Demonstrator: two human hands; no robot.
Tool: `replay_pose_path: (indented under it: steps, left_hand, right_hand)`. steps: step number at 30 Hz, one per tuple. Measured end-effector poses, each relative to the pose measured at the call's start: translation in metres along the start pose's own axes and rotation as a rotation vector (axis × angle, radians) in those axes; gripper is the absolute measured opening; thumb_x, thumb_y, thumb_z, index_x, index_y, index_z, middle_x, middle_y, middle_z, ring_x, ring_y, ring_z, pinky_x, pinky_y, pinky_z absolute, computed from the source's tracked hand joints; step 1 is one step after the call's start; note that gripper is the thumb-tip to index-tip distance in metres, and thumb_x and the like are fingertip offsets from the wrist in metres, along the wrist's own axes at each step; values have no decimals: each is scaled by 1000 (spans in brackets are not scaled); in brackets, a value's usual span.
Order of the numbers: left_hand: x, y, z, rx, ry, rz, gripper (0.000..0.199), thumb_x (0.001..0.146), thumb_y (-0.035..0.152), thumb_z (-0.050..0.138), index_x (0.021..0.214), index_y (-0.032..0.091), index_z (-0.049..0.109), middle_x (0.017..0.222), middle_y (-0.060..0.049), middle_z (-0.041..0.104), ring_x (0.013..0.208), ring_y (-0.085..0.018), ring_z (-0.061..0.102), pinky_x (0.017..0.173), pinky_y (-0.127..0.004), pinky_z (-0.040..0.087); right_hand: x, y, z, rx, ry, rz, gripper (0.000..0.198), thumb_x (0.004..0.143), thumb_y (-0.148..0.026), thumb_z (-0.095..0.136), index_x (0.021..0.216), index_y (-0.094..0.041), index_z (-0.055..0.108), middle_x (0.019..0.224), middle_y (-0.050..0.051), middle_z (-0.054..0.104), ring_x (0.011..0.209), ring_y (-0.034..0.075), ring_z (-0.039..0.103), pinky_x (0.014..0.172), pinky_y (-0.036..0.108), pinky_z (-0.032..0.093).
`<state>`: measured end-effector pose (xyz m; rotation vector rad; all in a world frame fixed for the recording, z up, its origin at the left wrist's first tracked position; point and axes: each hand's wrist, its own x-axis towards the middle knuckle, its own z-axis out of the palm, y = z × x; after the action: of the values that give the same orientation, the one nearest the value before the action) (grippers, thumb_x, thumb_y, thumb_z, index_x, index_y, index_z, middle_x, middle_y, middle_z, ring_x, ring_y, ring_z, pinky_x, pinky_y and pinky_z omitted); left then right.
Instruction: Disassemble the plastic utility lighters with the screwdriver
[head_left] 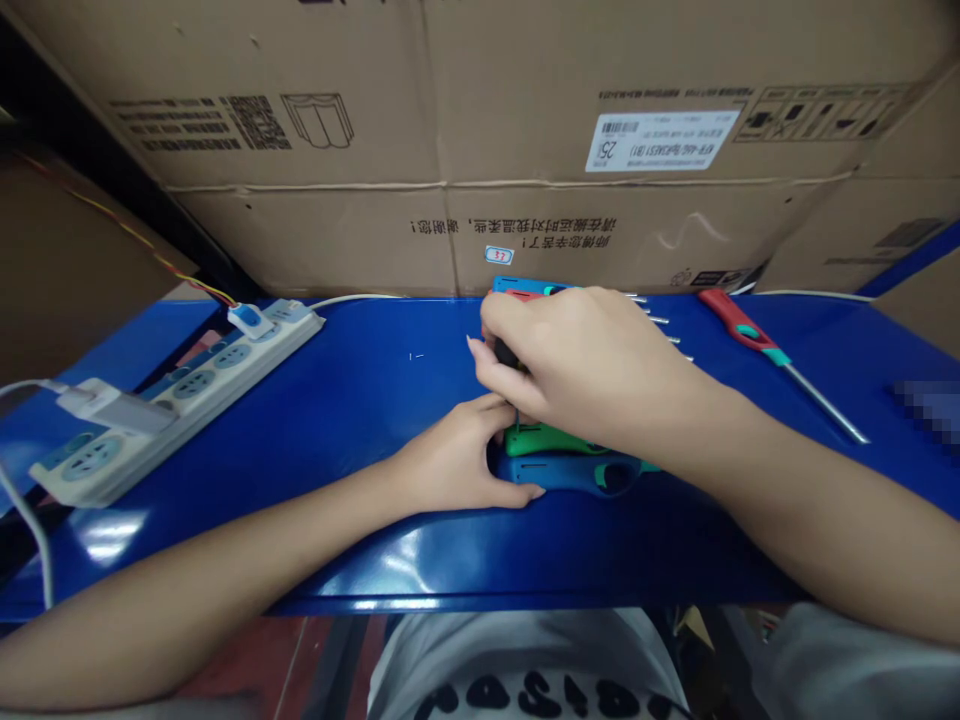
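Observation:
Long-nosed lighters lie side by side on the blue shelf, partly covered by my hands. My right hand [585, 350] is closed on a screwdriver [505, 354]; its dark handle shows between the fingers and its thin shaft points down at the butt end of a green lighter [551, 439]. My left hand [465, 455] grips the row at that end, thumb along the near side of a blue lighter [559, 473] and fingers close to the shaft. Behind my right hand lie a red lighter [523, 295] and another blue lighter [517, 284], with metal tips poking out to the right.
A separate red lighter [742, 325] lies to the right. On the left is a white power strip [292, 335] with plugs and cables. A large cardboard box [337, 230] stands along the back of the blue shelf [360, 400]. Tiny white bits [417, 356] lie left of my hands.

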<state>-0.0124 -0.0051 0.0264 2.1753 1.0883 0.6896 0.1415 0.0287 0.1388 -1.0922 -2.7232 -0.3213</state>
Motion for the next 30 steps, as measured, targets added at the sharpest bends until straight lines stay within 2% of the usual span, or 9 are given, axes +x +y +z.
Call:
replay_pose_path:
  steps: [3,6,10,19,24,30]
  left_hand:
    - [-2,1,1,-56,27,26,64,70,30,85,129,19,62,130,-10,67,120,-32,64,99,-44,55]
    - [-3,2,2,-56,23,14,72,70,29,85,136,20,58,134,-11,67,121,-33,64,102,-46,54]
    - [-4,3,3,-31,29,12,71,70,29,85,136,22,58,137,-10,64,122,-33,63,104,-49,53]
    - [-3,1,2,-30,10,-4,54,71,35,85,118,18,66,121,-9,69,111,-30,67,96,-44,56]
    - [-3,0,2,-27,7,-14,52,71,37,85,117,18,67,108,-8,71,103,-29,68,90,-42,58]
    - [-3,1,2,-18,11,-16,51,71,38,85,116,18,68,107,-8,70,104,-29,68,91,-42,57]
  right_hand:
    - [0,-4,-2,-14,-4,-21,26,97,-26,45,100,-13,68,70,10,69,57,19,57,55,30,20]
    - [-3,-4,-1,-21,8,-17,24,95,-25,46,97,-14,68,70,9,69,55,18,54,54,30,19]
    - [-9,-1,3,0,65,-35,25,93,-25,45,92,-14,67,66,7,66,53,16,51,55,30,20]
    - [-16,7,11,97,135,-2,26,95,-28,44,92,-15,66,66,5,65,56,15,50,56,29,22]
    - [-16,9,12,123,144,0,27,95,-29,43,91,-15,66,67,4,64,57,14,51,57,28,23]
    - [-14,7,13,82,108,23,26,95,-27,45,91,-13,67,67,6,66,56,15,52,57,29,22]
